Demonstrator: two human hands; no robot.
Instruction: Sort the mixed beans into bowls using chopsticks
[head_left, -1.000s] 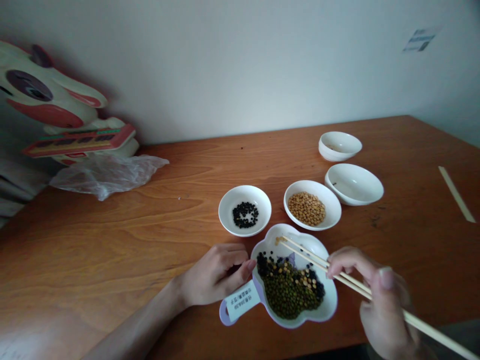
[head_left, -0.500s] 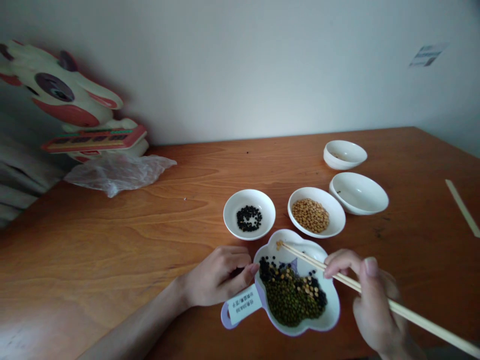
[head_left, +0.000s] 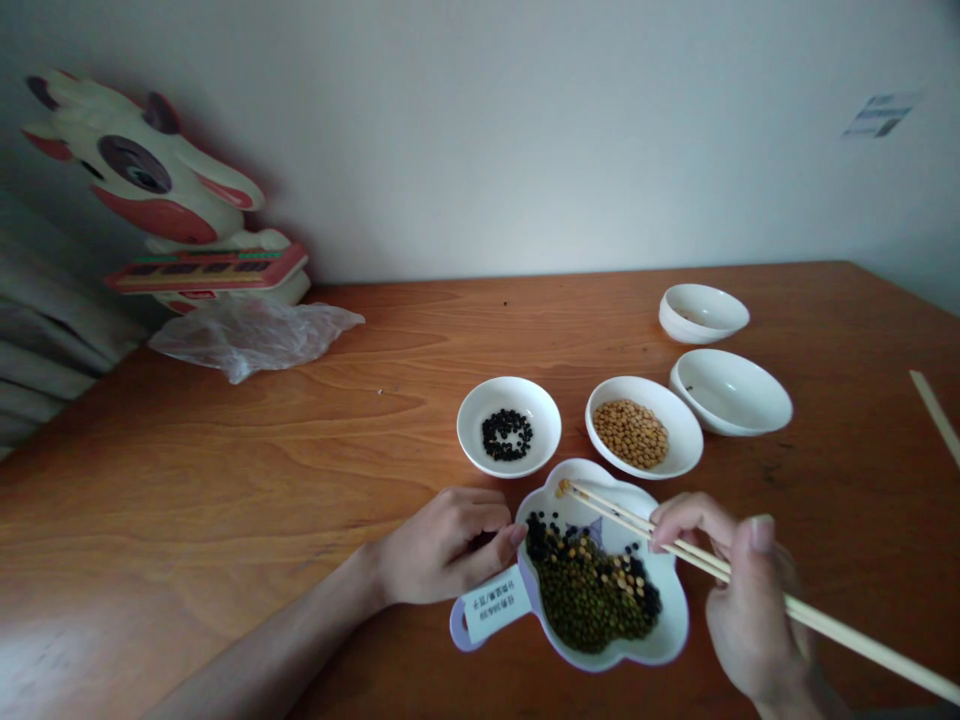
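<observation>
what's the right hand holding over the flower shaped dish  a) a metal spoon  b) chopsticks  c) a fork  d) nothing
B: the right hand pinches wooden chopsticks, their tips over the flower-shaped dish.

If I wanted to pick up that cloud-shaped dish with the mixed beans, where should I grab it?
Probably the flat labelled handle of the cloud-shaped dish, pinched from the left, the side the left hand is on. It juts clear of the dish, keeping fingers out of the beans.
</observation>
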